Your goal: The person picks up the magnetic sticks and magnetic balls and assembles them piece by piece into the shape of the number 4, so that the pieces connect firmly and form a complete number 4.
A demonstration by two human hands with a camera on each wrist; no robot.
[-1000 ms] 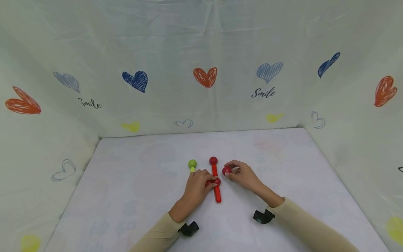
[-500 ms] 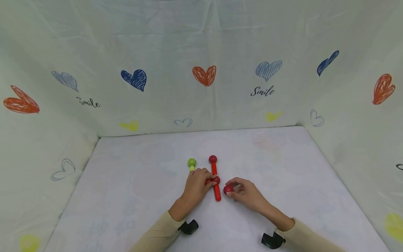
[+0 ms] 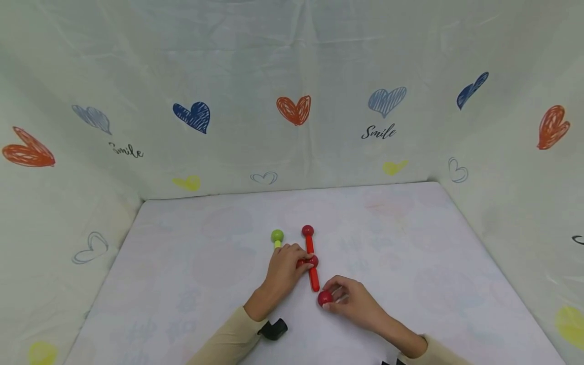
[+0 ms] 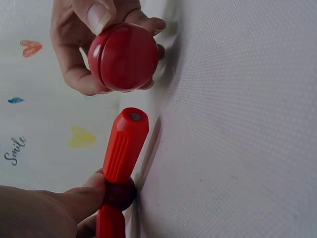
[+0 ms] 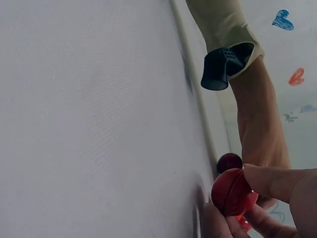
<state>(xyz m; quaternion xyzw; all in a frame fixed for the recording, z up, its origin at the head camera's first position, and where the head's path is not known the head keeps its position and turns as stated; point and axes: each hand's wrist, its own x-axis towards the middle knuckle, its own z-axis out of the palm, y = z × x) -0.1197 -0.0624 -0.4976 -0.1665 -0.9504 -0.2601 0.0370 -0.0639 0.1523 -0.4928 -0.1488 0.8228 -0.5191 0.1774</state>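
Observation:
My left hand (image 3: 284,266) pinches the middle red ball (image 3: 313,261) of a line of red magnetic rods and balls. From that ball one red rod (image 3: 309,244) leads away to a far red ball (image 3: 307,230). Another red rod (image 3: 315,280) points toward me, and its free end shows a small metal disc in the left wrist view. Just off that end, my right hand (image 3: 353,301) holds a loose red ball (image 3: 325,298) between thumb and fingers; a seam circles this ball (image 4: 130,57). A further red piece beside the middle ball is partly hidden by my left fingers.
A green ball (image 3: 277,235) on a yellow-green rod (image 3: 277,244) lies beyond my left hand, which hides the rod's rest. The white table (image 3: 205,284) is enclosed by a heart-printed sheet (image 3: 246,152). A black wrist mount (image 3: 274,329) hangs under the left sleeve.
My right hand has brought the loose red ball toward me, from beside the far rod to the near rod's free end. My left hand keeps its hold on the middle ball.

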